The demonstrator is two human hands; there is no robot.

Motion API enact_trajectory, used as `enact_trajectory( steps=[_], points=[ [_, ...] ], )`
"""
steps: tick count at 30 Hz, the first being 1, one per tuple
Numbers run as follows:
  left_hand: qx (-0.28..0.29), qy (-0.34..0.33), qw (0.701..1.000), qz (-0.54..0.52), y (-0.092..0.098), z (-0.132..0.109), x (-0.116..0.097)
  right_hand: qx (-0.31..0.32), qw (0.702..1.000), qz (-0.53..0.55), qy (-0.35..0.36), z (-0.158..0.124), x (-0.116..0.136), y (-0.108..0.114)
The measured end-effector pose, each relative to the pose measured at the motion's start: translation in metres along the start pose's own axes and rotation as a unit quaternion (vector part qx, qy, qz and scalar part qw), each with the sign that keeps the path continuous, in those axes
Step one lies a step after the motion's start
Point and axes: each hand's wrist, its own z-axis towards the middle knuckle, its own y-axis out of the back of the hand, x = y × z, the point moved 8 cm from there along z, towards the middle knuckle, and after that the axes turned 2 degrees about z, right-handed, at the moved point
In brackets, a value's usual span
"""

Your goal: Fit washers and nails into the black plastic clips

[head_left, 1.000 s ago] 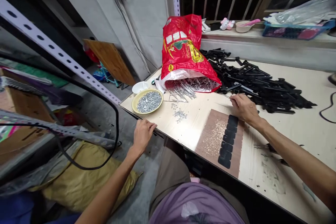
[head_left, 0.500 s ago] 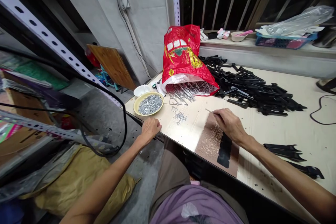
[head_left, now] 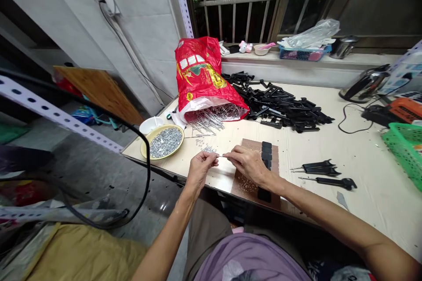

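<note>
In the head view, the left hand [head_left: 199, 167] and the right hand [head_left: 249, 164], seen well apart half a second ago, have been brought together above the near edge of the pale wooden bench [head_left: 372, 193]. A thin silver metal rod [head_left: 220, 156] is pinched in the right fingertips and pointed left, into the left hand. The left thumb and fingers are closed together at the rod's tip; whether a small piece is gripped there cannot be told. The rod is thus being worked on by both hands at once.

Just beyond them, loose small silver metal rings [head_left: 207, 148] are scattered, and more small metal pieces are held in the round yellow bowl [head_left: 144, 148] to the left. The brown rectangular board [head_left: 275, 158] is partly covered by the right hand. Rods are spilled from the red plastic bag [head_left: 198, 74] on the far side.
</note>
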Motion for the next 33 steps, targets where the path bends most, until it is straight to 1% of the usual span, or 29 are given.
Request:
enact_trajectory(
  steps=[4, 9, 15, 19, 26, 28, 33],
  points=[
    [0.016, -0.017, 1.0, 0.008, -0.008, -0.002, -0.002, -0.002, 1.0, -0.008, -0.004, -0.002, -0.001, 0.0],
    [0.027, -0.016, 1.0, 0.001, -0.008, 0.0, 0.001, -0.003, 0.999, -0.042, -0.021, -0.003, -0.004, -0.001],
    [0.021, 0.023, 0.999, -0.014, -0.005, 0.005, 0.015, -0.024, 0.997, -0.067, -0.036, -0.006, -0.008, -0.001],
    [0.04, 0.04, 0.998, -0.033, -0.006, 0.008, 0.022, -0.014, 0.996, -0.076, -0.044, -0.008, -0.012, -0.004],
    [0.042, 0.074, 0.996, -0.037, -0.01, 0.012, 0.03, 0.004, 0.994, -0.092, -0.066, -0.01, -0.014, -0.007],
    [0.04, 0.058, 0.997, -0.013, -0.01, 0.012, 0.028, 0.006, 0.991, -0.108, -0.077, -0.012, -0.013, -0.007],
    [0.028, -0.016, 0.995, 0.096, -0.011, 0.012, 0.017, 0.003, 0.988, -0.133, -0.082, -0.015, -0.012, -0.007]
  ],
)
